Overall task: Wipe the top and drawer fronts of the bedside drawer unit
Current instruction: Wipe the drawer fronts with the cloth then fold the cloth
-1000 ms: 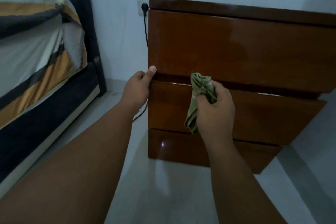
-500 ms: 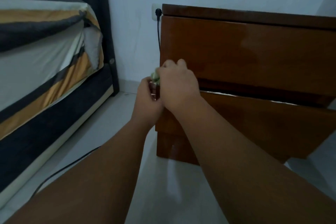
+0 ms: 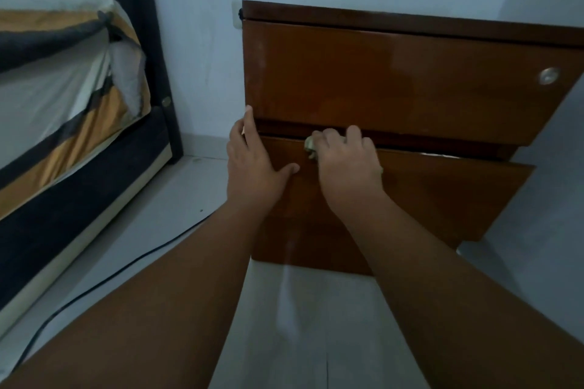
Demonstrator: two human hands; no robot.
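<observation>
Both hands are working at the left end of the bedside drawer unit point(image 3: 410, 79), which is standing against the wall from about 12 to 3 o'clock in the view. The left hand point(image 3: 252, 167) is lying open and flat against the unit's left front corner, fingers spread and pointing up toward 12 o'clock, thumb reaching toward 3 o'clock; it seems to be bracing the unit. Just beside it, at its 3 o'clock, the right hand point(image 3: 346, 161) is closing over a bunched green cloth point(image 3: 310, 146), pressing it against the upper edge of the middle drawer front point(image 3: 442, 199), right at the dark gap under the top drawer front point(image 3: 395, 79). Only a small tuft of cloth is peeking out at the hand's 10 o'clock side.

As for progress, I judge the wiping to be partway through: the cloth is sitting at the left start of the middle front, so most of that panel toward 3 o'clock is probably waiting, as is the lowest drawer front point(image 3: 300, 249) at 6 o'clock. Whether the top surface or top front is already clean cannot be told; the top surface is barely showing.
</observation>
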